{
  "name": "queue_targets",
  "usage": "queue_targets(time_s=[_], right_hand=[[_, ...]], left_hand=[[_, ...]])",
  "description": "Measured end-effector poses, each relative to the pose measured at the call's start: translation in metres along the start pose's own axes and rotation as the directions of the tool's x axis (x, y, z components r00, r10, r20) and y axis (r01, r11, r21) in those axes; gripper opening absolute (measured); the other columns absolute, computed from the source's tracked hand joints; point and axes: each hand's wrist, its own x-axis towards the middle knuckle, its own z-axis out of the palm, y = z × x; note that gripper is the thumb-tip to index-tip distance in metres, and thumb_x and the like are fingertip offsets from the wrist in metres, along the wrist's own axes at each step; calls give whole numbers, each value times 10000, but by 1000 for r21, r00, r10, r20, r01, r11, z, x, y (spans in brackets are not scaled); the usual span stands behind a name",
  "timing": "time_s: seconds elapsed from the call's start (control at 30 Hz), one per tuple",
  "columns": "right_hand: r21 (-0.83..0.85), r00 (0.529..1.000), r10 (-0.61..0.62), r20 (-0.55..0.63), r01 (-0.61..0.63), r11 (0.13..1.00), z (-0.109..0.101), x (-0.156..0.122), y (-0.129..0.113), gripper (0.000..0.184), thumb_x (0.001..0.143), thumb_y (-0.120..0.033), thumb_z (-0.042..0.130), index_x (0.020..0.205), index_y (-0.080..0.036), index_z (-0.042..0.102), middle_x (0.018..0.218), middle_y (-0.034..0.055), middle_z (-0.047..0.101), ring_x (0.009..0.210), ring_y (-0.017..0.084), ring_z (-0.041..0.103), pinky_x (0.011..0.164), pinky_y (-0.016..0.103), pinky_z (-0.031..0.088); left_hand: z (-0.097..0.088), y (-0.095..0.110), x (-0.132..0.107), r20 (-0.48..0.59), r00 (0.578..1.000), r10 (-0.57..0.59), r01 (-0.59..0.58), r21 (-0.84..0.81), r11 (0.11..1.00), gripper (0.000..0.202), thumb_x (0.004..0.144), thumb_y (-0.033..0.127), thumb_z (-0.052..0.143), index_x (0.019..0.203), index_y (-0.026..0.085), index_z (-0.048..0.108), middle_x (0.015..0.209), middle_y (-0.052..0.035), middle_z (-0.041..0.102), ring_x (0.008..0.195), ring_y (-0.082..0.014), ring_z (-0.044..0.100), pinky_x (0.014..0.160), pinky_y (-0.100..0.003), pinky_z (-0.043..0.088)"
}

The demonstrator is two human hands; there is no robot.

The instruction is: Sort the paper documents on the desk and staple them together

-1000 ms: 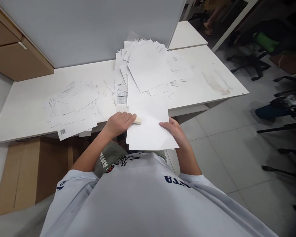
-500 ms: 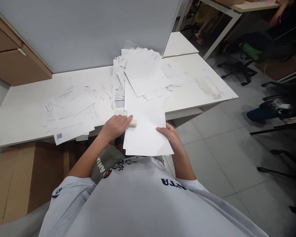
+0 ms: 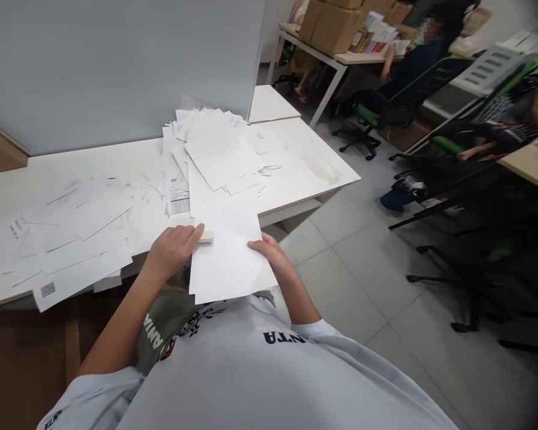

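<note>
My left hand (image 3: 170, 252) is closed around a small cream-coloured stapler (image 3: 207, 237). Its end projects over the left edge of a few white sheets of paper (image 3: 233, 266), and most of its body is hidden in my fingers. On the opposite edge, my right hand (image 3: 272, 254) grips the same sheets, thumb on top and fingers underneath. The sheets lie in front of my body at the desk's front edge. Just beyond them a large messy paper pile (image 3: 219, 146) rests on the desk.
More loose papers (image 3: 78, 230) spread over the left of the white desk (image 3: 309, 149), one hanging past its front edge. A grey partition (image 3: 125, 65) rises behind. To the right are office chairs (image 3: 372, 113), a seated person (image 3: 412, 65) and a desk with cardboard boxes (image 3: 329, 27).
My view has swung to the right, so the desk and papers appear further left and more of the room shows. Both hands keep their hold on the sheets and stapler.
</note>
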Motion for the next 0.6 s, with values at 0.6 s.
queue_targets(time_s=[0.6], right_hand=[[-109, 993, 2, 117, 11, 994, 26, 48, 88, 412, 640, -351, 764, 1022, -211, 701, 978, 57, 739, 886, 266, 662, 692, 330, 506]], left_hand=[[65, -15, -106, 97, 899, -428, 417, 114, 902, 480, 885, 93, 488, 1282, 324, 627, 967, -107, 663, 858, -241, 592, 753, -386, 438]])
